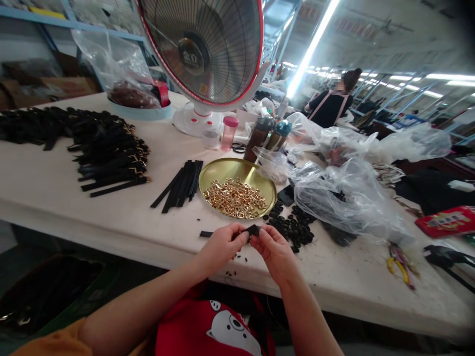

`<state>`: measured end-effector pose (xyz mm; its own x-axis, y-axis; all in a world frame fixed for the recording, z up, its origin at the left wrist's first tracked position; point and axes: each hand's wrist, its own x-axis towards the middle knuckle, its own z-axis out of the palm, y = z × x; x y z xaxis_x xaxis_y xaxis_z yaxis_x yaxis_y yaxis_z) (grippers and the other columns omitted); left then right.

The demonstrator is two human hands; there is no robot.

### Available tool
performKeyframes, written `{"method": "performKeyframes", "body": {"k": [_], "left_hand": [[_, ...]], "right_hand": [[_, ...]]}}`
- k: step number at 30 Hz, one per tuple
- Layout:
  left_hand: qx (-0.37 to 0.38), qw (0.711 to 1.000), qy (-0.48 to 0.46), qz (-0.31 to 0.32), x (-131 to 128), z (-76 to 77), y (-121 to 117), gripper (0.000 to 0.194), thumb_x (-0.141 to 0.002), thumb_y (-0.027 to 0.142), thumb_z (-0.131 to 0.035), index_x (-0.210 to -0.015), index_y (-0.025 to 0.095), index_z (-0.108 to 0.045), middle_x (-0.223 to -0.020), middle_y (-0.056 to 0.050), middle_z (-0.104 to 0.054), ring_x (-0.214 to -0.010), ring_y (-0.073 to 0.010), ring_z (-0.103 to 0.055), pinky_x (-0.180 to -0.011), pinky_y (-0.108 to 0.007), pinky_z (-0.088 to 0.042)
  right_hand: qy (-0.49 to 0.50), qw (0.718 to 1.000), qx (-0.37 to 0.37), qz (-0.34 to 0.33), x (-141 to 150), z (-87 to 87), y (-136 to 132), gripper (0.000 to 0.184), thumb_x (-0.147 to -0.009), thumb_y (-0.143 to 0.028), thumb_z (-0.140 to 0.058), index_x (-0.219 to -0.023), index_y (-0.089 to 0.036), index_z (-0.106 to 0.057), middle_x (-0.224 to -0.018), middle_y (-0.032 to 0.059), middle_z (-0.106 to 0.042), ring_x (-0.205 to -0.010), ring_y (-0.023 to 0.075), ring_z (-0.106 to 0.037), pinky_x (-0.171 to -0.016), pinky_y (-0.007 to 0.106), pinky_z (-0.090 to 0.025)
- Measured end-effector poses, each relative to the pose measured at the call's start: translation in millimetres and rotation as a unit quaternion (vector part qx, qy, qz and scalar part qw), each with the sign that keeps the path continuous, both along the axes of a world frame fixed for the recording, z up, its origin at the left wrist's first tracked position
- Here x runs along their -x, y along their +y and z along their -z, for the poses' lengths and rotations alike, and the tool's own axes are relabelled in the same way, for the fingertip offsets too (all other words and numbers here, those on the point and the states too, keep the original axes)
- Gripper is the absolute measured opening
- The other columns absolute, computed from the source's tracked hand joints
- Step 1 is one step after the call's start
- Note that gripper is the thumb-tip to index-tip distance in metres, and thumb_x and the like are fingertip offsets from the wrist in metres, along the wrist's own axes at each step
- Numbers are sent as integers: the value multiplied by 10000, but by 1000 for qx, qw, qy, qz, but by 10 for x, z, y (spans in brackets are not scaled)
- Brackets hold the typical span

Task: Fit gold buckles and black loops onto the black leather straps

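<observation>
My left hand (221,246) and my right hand (273,253) meet above the table's near edge, pinching a short black strap (253,230). One black end (206,234) sticks out left of my left hand, and my fingers hide the middle. Tiny black scraps (232,272) lie just below my hands. Beyond my right hand is a heap of small black pieces (293,232). Farther up sit a brass dish (237,170) of gold metal fittings (235,199) and a bundle of black strips (181,183). Black straps with gold fittings (111,153) lie in a long pile at the left.
A white table (111,207) carries a fan (200,54), bottles (265,136), and crumpled plastic bags (345,198). Yellow-handled pliers (399,267) and a red packet (447,221) lie to the right. A co-worker (330,104) stands at the far end.
</observation>
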<state>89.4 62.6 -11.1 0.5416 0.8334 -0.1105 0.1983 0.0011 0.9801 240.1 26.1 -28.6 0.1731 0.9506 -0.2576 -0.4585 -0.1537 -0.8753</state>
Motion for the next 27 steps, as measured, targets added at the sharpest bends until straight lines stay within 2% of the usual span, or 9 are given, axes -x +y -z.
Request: {"method": "performKeyframes", "body": {"k": [5,9,11,14,17,23,27], "left_hand": [[-73,994,80,-10,59,57,-31,216,-817,330,-409,-735,172,-530,-561,46,-476,-504,-89,-411,-485,-193,-312],[-106,988,107,-16,73,101,-40,210,-825,314,-403,-732,179,-533,-579,46,-492,-534,-95,-428,-518,-202,-301],[-126,983,135,1,76,99,-32,207,-822,309,-412,-722,182,-541,-584,42,-506,-542,-100,-439,-520,-208,-289],[-151,973,173,31,82,85,-19,207,-816,301,-419,-719,186,-560,-610,27,-545,-561,-112,-466,-527,-215,-286],[-156,972,170,51,72,93,-19,200,-808,290,-424,-727,183,-572,-637,16,-565,-583,-119,-480,-538,-213,-302],[-87,989,113,36,47,177,-39,221,-807,295,-407,-732,172,-574,-612,29,-542,-577,-112,-467,-532,-199,-328],[-94,988,111,45,85,202,-51,241,-806,288,-404,-814,169,-614,-712,2,-609,-634,-127,-502,-582,-211,-360]], "right_hand": [[20,998,1,61,161,76,-49,189,-624,-277,-730,-750,-196,-614,-735,-30,-614,-660,96,-593,-696,249,-500],[8,997,-8,70,155,139,-67,167,-649,-291,-713,-753,-207,-612,-746,-37,-609,-684,88,-577,-719,240,-477],[-31,997,-10,67,145,160,-92,160,-670,-307,-694,-766,-206,-615,-747,-32,-610,-680,94,-566,-713,252,-468],[-143,987,-25,66,127,195,-139,164,-694,-321,-668,-793,-200,-619,-758,-12,-623,-718,128,-563,-735,289,-452],[-201,977,-31,64,114,236,-173,173,-697,-329,-660,-796,-195,-615,-779,6,-633,-763,156,-562,-756,312,-440],[-56,997,20,59,134,244,-189,173,-686,-343,-674,-763,-204,-606,-704,-24,-591,-647,113,-549,-687,267,-455],[4,998,41,36,142,214,-229,170,-650,-336,-702,-728,-211,-617,-728,-19,-597,-654,114,-550,-659,256,-471]]}}
